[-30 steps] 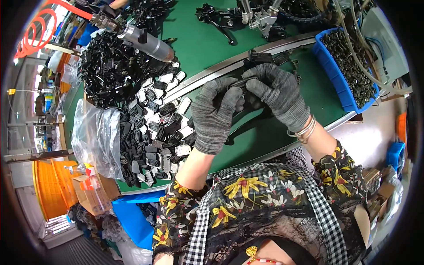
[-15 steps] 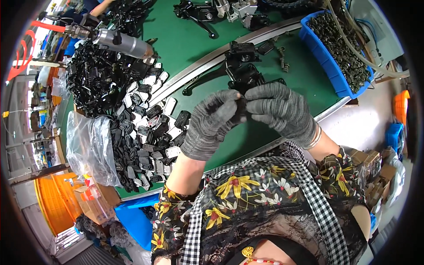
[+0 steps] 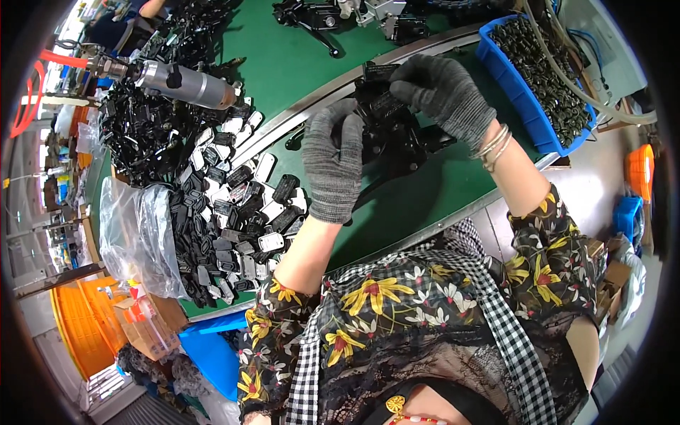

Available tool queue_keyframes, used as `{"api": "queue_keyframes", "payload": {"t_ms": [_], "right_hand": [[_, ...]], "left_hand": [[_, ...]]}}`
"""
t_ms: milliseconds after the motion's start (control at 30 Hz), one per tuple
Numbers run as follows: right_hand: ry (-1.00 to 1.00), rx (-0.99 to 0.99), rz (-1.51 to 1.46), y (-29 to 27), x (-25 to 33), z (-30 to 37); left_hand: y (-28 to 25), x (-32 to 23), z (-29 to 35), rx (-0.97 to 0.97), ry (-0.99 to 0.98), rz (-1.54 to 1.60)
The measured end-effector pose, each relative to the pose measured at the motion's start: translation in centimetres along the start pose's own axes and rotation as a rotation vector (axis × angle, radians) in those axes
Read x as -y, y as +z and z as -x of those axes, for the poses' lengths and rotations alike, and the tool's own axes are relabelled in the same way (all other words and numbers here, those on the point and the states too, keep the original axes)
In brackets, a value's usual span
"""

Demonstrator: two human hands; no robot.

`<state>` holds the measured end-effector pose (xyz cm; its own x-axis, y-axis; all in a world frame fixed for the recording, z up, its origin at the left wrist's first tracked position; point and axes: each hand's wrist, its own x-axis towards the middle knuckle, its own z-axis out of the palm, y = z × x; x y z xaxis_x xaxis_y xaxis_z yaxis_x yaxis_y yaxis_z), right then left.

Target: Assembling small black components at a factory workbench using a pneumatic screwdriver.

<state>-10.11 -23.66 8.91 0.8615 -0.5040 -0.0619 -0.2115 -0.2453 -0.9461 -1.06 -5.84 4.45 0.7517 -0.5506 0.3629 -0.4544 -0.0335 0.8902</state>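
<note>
Both my hands wear grey knit gloves and are over the green table. My left hand [image 3: 333, 161] is beside the left edge of a black lever assembly [image 3: 397, 138], its thumb and fingers apart with nothing visible between them. My right hand [image 3: 448, 95] is raised at the far right of that assembly, next to the flat black cover [image 3: 380, 71] of another part behind it. Its thumb and forefinger curl toward each other; whatever lies between their tips is too dark to make out. A long dark lever runs from the assembly toward my left wrist, partly hidden.
Left of my hands lies a heap of black and white oblong caps [image 3: 241, 212], with tangled black parts [image 3: 152, 120] behind. A silver air tool [image 3: 185, 85] hangs above them. A blue bin [image 3: 528, 106] of small metal pieces stands right. A metal rail [image 3: 312, 103] crosses the table.
My hands were together, pinching a small dark thing near the table's front. They have since parted and moved away from me, the right one farther. The black assembly now lies nearer to me.
</note>
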Motion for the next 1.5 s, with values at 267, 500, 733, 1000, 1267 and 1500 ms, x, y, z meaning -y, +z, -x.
{"api": "queue_keyframes", "payload": {"t_ms": [267,500,733,1000,1267,1500], "right_hand": [[-0.328,-0.115,0.546,1.9,-1.1,0.9],[-0.546,-0.275,0.952,3.6,1.0,1.7],[-0.702,0.136,0.693,11.9,6.8,0.9],[-0.650,0.624,1.006,20.9,3.7,-0.8],[-0.755,0.338,0.856,20.7,3.6,-1.3],[-0.322,0.444,0.089,18.7,5.5,-0.1]], "left_hand": [[1.7,-0.5,0.5,0.053,-0.225,0.135],[0.3,1.5,0.6,-0.037,0.053,-0.170],[-8.5,-2.7,5.1,-0.063,-0.164,-0.106],[-25.9,1.9,12.0,-0.380,-0.230,-0.892],[-34.0,5.6,11.8,-0.044,-0.364,-1.119],[-30.7,2.8,10.5,-0.200,-0.307,-0.966]]}}
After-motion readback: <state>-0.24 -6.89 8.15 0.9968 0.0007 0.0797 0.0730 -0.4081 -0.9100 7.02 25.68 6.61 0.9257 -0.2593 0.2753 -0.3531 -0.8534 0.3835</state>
